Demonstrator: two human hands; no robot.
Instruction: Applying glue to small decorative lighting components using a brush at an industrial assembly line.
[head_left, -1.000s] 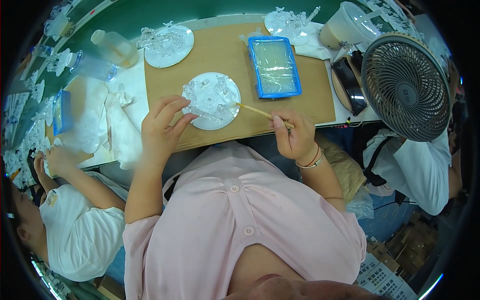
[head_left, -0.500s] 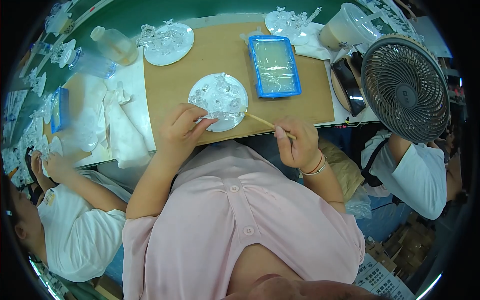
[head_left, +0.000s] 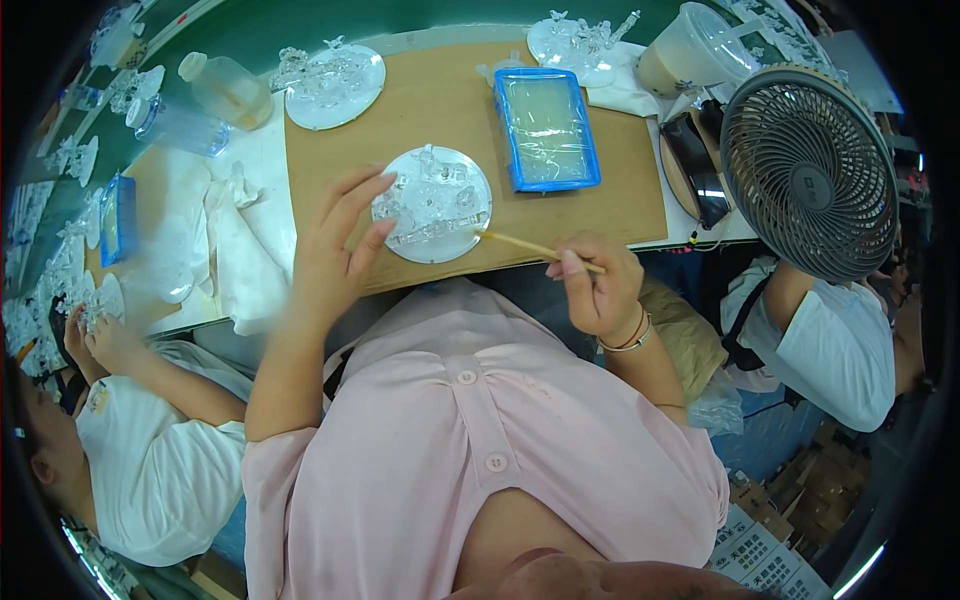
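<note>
A round white plate [head_left: 432, 250] lies on the brown cardboard near the table's front edge, with several clear plastic pieces [head_left: 437, 190] on it. At its left rim is my left hand [head_left: 340, 240], its fingers spread and nothing seen between them. My right hand [head_left: 597, 282] pinches a thin, pale wooden stick [head_left: 527, 245], perhaps a brush handle. The stick's tip reaches the plate's right edge, close to a long clear piece [head_left: 435, 230]; I cannot tell whether they touch.
Behind lies a blue-rimmed tray [head_left: 507, 135] under clear film. Other plates of clear pieces [head_left: 372, 100] [head_left: 540, 45] stand at the back. A black fan [head_left: 808, 190] and a lidded plastic cup [head_left: 690, 60] are at right; bottles [head_left: 230, 90], a white cloth [head_left: 250, 270] and a co-worker [head_left: 165, 450] are left.
My left hand has let go of the long clear piece and drawn back left, its fingers now spread. The stick's tip has shifted slightly left and down in my right hand.
</note>
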